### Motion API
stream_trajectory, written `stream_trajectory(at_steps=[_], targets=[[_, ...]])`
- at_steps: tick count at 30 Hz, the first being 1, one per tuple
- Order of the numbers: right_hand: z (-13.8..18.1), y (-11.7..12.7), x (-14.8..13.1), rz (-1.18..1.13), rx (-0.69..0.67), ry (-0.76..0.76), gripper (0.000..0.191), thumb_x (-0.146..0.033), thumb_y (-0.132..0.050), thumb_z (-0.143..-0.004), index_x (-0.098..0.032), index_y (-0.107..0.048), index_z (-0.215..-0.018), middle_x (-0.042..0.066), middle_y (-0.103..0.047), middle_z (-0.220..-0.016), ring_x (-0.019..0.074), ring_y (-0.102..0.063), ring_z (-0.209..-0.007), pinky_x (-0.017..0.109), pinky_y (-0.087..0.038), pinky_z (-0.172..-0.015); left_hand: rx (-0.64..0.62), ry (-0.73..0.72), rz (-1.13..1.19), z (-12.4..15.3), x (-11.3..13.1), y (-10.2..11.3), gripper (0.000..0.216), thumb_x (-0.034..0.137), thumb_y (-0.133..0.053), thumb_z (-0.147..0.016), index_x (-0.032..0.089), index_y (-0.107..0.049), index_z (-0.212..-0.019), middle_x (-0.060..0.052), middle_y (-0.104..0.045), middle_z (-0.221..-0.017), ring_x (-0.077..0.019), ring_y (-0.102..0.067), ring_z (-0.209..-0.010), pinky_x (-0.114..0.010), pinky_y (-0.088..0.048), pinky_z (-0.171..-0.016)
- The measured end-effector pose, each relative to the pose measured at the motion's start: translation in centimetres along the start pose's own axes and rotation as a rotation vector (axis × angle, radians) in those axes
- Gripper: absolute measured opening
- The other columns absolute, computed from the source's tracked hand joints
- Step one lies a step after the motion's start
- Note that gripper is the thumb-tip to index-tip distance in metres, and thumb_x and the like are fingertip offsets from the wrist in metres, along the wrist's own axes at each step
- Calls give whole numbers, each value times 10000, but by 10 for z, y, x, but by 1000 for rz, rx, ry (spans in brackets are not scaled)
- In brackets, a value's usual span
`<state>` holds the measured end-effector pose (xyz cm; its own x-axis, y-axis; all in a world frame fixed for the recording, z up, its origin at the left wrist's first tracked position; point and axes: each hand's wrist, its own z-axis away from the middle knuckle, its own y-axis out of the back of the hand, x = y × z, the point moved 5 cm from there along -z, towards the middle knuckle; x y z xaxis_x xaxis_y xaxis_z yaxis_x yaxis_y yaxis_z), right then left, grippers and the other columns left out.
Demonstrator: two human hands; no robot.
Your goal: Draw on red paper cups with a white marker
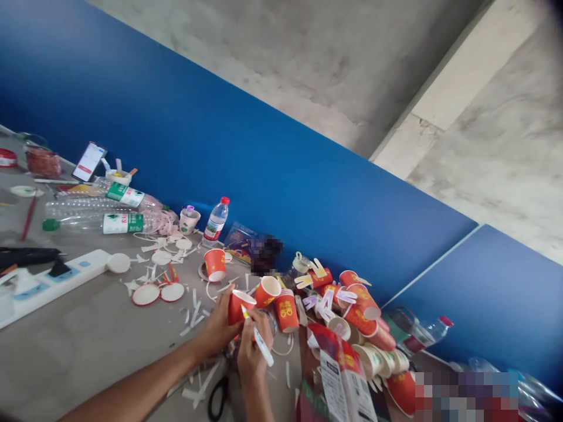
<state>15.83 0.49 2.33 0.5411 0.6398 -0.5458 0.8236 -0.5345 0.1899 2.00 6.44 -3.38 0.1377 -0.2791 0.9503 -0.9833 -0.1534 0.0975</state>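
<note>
My left hand (pixel 222 319) is wrapped round a red paper cup (pixel 238 309), its white opening tilted up. In my right hand (pixel 255 346) is a white marker pen (pixel 263 346), its yellow tip end close to the cup's rim; I cannot tell whether it touches. Just behind stand another red paper cup (pixel 268 291) and a nested stack of red cups (pixel 287 310). One more red cup (pixel 215 265) stands farther back to the left. The black handle of a pair of scissors (pixel 217 400) shows below my hands, its blades hidden.
White paper scraps (pixel 193 313) and cut-off cup bottoms (pixel 146 295) litter the grey table. A power strip (pixel 53 287) and large plastic bottles (pixel 118 223) lie left. Right are heaped red cups (pixel 363 302) and a printed package (pixel 341 369). A blue partition (pixel 264 170) rises behind.
</note>
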Motion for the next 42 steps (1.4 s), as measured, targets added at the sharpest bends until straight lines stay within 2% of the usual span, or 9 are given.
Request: stream_trajectory(at_steps=[3,8,13,19,22,26,32,38,42], targets=[[-1,1,1,-11,19,-22,455,-493,-528,-1219,-269,-857,-998,61,-863,-865,253,-811,-795,375,-662,-770,-5,-3,-10,0,2,1,1035,481,-916,-754,206,-588,-1697,-240,-672,-1635,-499,-543,-1669,-702,-413,-1420],[-3,2,0,-19,35,-35,461,-497,-524,-1212,-250,-850,-999,57,-868,-880,232,-793,-744,347,-640,-723,-23,-22,-38,0,2,2,1026,556,-876,-824,215,-542,-1732,-226,-650,-1665,-481,-558,-1658,-697,-427,-1413],[-4,0,-6,-28,3,6,452,-497,-513,-1231,-266,-869,-1076,65,-900,-962,246,-840,-836,366,-665,-797,12,-47,-49,1,2,1,982,430,-889,-788,225,-574,-1695,-231,-663,-1634,-497,-576,-1632,-705,-463,-1386],[-3,-2,-5,3,-5,-8,507,-561,-481,-1240,-283,-886,-1115,59,-882,-929,278,-851,-922,415,-677,-868,51,-66,-66,1,1,0,906,325,-843,-762,233,-602,-1631,-225,-643,-1602,-476,-658,-1535,-749,-520,-1329],[-2,-2,-4,21,10,9,484,-521,-495,-1237,-269,-878,-1082,70,-902,-998,260,-833,-866,395,-663,-836,70,-72,-85,1,1,0,890,331,-833,-754,216,-611,-1609,-219,-652,-1570,-462,-674,-1514,-740,-513,-1341],[-3,-2,-3,-9,18,33,441,-452,-511,-1221,-260,-849,-1014,51,-881,-924,251,-809,-780,375,-642,-771,88,-85,-103,1,3,0,891,337,-827,-758,199,-612,-1612,-219,-654,-1580,-470,-664,-1526,-744,-514,-1342],[-3,-2,-2,-2,23,29,376,-455,-559,-1190,-273,-866,-1071,65,-894,-980,281,-837,-827,402,-655,-792,97,-141,-107,1,3,0,869,300,-850,-761,211,-640,-1600,-204,-696,-1512,-457,-696,-1468,-728,-564,-1305],[-3,2,0,-6,73,25,358,-408,-561,-1180,-278,-842,-1000,36,-868,-904,251,-804,-741,361,-628,-729,82,-129,-127,0,0,1,889,294,-861,-778,213,-620,-1629,-196,-689,-1530,-462,-694,-1482,-756,-537,-1320],[-4,2,0,-23,72,6,380,-438,-566,-1185,-278,-842,-979,34,-858,-881,253,-794,-721,363,-621,-706,72,-123,-141,1,-1,0,875,300,-852,-793,187,-616,-1628,-222,-671,-1548,-461,-702,-1471,-752,-545,-1312]])
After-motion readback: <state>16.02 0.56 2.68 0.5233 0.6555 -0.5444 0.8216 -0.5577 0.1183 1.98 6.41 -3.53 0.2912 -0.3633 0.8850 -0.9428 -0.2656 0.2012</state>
